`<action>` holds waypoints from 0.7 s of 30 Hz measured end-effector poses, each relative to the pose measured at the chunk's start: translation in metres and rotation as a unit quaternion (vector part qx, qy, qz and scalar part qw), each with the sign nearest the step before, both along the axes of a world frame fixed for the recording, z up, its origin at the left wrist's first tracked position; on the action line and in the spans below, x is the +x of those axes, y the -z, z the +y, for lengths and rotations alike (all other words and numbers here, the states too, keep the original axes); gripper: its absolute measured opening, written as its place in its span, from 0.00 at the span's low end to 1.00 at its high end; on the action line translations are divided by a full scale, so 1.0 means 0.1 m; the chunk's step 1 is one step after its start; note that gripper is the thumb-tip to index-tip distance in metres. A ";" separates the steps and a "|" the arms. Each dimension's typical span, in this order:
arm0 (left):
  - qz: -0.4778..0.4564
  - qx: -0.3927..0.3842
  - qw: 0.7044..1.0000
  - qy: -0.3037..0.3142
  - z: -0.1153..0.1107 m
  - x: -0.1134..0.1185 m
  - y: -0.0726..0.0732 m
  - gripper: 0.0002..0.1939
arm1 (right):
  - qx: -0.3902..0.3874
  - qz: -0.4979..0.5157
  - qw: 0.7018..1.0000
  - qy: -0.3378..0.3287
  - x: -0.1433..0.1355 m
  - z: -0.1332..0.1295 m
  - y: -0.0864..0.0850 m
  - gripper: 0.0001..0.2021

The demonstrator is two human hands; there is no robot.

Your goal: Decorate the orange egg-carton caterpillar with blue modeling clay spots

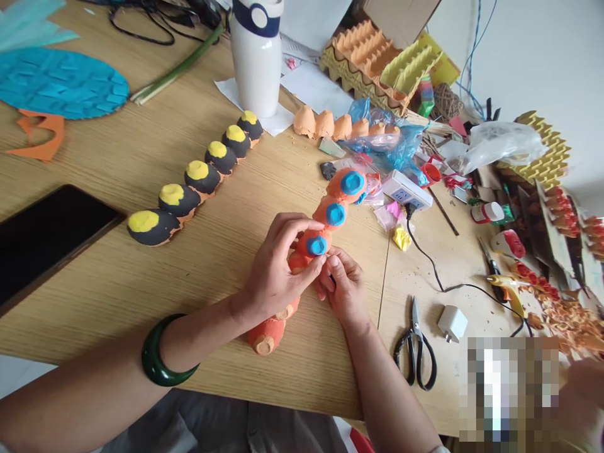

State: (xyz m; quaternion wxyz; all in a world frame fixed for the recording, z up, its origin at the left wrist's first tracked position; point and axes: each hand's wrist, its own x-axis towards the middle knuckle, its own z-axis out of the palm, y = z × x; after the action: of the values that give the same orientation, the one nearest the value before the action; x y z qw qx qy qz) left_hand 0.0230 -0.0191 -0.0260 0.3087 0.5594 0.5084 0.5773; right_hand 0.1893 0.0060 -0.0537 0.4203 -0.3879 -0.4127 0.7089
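An egg-carton strip [337, 200] of orange-painted cups runs diagonally before me; three upper cups bear flat blue clay-like caps [335, 214], while the lower cup tops are bare. My left hand [283, 258] grips the strip at the third blue-capped cup, fingers over the far side and thumb on the near side, hiding the cups beneath it. My right hand [346, 283] is closed against that cup's right edge; a small dark bit [333, 279] shows between its fingers, its kind unclear. To the left lies a second egg-carton strip [202, 178], black with yellow tops.
A phone [56, 242] and white tumbler [257, 60] stand left and behind. Scissors [415, 352], a charger [453, 323], a power strip [406, 190] with its cord, and a glue gun [512, 292] lie right. Egg trays [377, 66] are stacked behind. A blurred person's hand [585, 390] appears lower right.
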 end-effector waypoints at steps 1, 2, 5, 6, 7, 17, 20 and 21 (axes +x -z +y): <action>-0.005 0.002 1.000 0.017 0.00 -0.01 0.00 0.15 | -0.006 0.003 1.000 -0.017 0.01 0.01 -0.01 0.25; -0.019 -0.001 0.999 0.041 0.00 -0.02 0.01 0.14 | -0.011 0.007 1.000 -0.026 0.03 0.02 -0.02 0.26; -0.108 -0.040 0.987 0.112 0.01 -0.05 0.01 0.11 | -0.028 0.022 0.999 -0.017 0.06 0.04 -0.06 0.27; -0.145 -0.058 0.980 0.124 0.02 -0.05 0.00 0.12 | -0.034 0.027 0.999 -0.011 0.06 0.05 -0.06 0.27; -0.177 -0.073 0.973 0.130 0.02 -0.06 -0.01 0.12 | -0.039 0.030 0.999 -0.007 0.06 0.06 -0.07 0.27; -0.279 -0.160 0.939 0.126 0.04 -0.02 -0.01 0.20 | -0.041 0.030 0.999 -0.015 0.05 0.04 -0.08 0.26; -0.272 -0.135 0.945 0.120 0.02 -0.02 -0.02 0.20 | -0.036 0.040 0.998 -0.020 0.06 0.04 -0.09 0.25; -0.269 -0.126 0.948 0.119 0.02 -0.02 -0.02 0.20 | -0.033 0.042 0.998 -0.022 0.06 0.04 -0.09 0.25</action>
State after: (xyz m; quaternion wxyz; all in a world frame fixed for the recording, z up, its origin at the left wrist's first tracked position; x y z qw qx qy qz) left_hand 0.0209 -0.0171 -0.0236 0.5682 0.3964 0.4052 0.5966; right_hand 0.1953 0.0101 -0.0452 0.4084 -0.3620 -0.3792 0.7473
